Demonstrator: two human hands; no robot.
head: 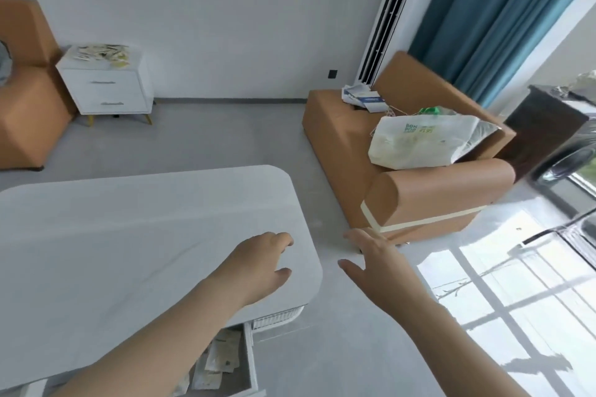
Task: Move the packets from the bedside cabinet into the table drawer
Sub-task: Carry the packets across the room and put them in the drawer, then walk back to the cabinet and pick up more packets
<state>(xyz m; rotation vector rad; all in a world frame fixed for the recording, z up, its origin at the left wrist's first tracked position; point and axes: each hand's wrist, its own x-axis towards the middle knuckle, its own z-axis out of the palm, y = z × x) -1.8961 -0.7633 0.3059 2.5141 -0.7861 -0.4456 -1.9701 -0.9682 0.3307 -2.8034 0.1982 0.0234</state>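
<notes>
With each grip released and empty, the left hand and right hand hovered by the tabletop, seemingly since some packets lay in the open drawer while more waited on the bedside cabinet.

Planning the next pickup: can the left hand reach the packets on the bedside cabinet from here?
Likely not: left hand is over the table; packets lie on the bedside cabinet across open floor.

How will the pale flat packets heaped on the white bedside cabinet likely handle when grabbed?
The pale flat packets look thin and lie in a loose overlapping heap, so probably light and floppy. Some may slide off the white bedside cabinet if pushed. Fragility cannot be told from here.
</notes>
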